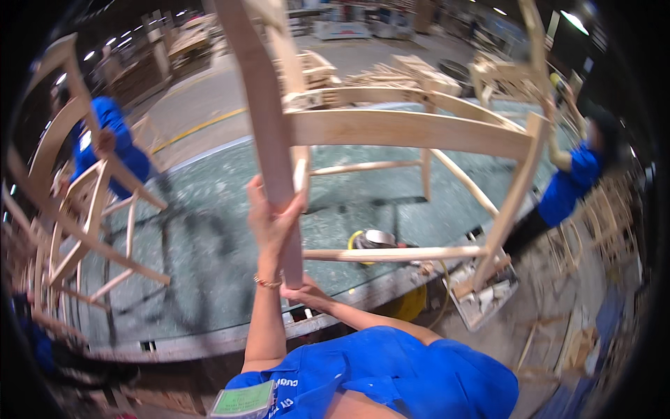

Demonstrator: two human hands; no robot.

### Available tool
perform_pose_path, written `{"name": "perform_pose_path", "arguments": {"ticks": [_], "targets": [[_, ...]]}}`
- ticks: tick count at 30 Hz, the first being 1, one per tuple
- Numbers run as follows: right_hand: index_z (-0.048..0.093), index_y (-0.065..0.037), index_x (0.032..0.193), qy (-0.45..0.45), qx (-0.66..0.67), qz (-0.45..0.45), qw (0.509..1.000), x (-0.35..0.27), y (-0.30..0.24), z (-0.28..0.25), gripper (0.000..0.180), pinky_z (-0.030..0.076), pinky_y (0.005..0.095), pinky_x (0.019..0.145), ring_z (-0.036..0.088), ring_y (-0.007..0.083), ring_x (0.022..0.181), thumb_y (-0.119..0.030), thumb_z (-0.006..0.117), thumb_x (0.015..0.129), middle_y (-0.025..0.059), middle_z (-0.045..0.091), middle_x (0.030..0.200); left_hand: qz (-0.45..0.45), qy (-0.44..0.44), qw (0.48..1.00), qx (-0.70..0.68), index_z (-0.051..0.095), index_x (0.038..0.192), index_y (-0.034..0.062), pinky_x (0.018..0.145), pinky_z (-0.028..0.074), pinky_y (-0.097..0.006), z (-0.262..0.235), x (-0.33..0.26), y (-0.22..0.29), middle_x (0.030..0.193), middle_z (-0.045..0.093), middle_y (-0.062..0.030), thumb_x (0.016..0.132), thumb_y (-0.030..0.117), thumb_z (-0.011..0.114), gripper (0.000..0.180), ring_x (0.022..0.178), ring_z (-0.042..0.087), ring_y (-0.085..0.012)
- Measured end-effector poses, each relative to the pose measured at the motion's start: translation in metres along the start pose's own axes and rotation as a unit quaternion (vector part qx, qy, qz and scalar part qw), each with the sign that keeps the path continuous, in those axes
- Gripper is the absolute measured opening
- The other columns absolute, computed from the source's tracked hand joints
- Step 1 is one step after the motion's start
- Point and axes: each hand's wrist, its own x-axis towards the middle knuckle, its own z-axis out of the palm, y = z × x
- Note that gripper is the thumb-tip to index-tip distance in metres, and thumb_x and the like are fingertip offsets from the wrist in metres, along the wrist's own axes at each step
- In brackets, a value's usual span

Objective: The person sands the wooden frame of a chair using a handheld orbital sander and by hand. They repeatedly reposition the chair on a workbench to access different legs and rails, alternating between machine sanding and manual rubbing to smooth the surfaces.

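An unfinished wooden chair frame [412,130] rests on the green-topped table in front of me, its long leg post standing up close to my body. My left hand [274,218], with a bracelet at the wrist, grips this post partway up, thumb on one side and fingers on the other. Lower down, my right hand [308,293] is closed round the post's bottom end at the table's near edge. A round power tool [373,239] with a yellow rim, resembling a sander, lies on the tabletop behind the frame's lower stretcher.
The worktable [209,272] carries another chair frame [105,216] at left, beside a person in blue [115,140]. At right another person in blue [569,181] holds up a wooden piece. A tray of small items [485,304] hangs by the table's right edge. Wood parts [391,77] are piled beyond.
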Motion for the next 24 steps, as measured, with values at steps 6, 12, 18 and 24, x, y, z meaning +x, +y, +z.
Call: {"name": "perform_pose_path", "arguments": {"ticks": [6,12,18,24], "targets": [[0.027,-0.001,0.132,0.079,-0.085,0.006,0.993,-0.024,-0.007,0.009,0.078,0.047,0.0318,0.069,0.055,0.0163,0.082,-0.029,0.075,0.078,0.0084,0.054,0.097,-0.201,-0.132,0.953,-0.184,0.046,0.122,0.0022,0.077,0.051,-0.029,-0.016,-0.031,-0.006,0.102,0.062,-0.0088,0.08,0.019,0.077,0.055,0.091,0.062,-0.0168],[0.062,-0.004,0.104,0.239,-0.09,0.072,0.964,-0.12,-0.008,-0.03,0.043,0.047,0.0286,0.059,0.058,0.0104,0.075,-0.034,0.078,0.078,0.0048,0.062,0.087,-0.235,-0.331,0.828,-0.387,0.048,0.126,0.0023,0.081,0.048,-0.027,-0.013,-0.047,-0.011,0.101,0.062,-0.0065,0.084,0.017,0.074,0.051,0.094,0.058,-0.0135],[0.049,0.004,0.122,0.45,-0.168,-0.042,0.876,-0.229,-0.028,-0.064,0.069,0.052,0.0339,0.077,0.063,0.0221,0.088,-0.037,0.079,0.074,0.0135,0.063,0.1,-0.289,-0.231,0.907,-0.204,0.044,0.132,0.0018,0.09,0.048,-0.031,0.009,-0.03,-0.089,0.115,0.059,-0.0148,0.086,0.025,0.073,0.059,0.105,0.057,-0.0201],[0.051,0.002,0.12,0.549,-0.272,-0.119,0.781,-0.218,-0.02,-0.064,0.068,0.052,0.036,0.078,0.068,0.0272,0.091,-0.034,0.081,0.072,0.0184,0.066,0.098,-0.245,-0.224,0.931,-0.154,0.029,0.142,-0.0007,0.099,0.044,-0.039,0.088,-0.009,-0.144,0.128,0.05,-0.0212,0.083,0.031,0.076,0.082,0.119,0.052,-0.0278]]}}
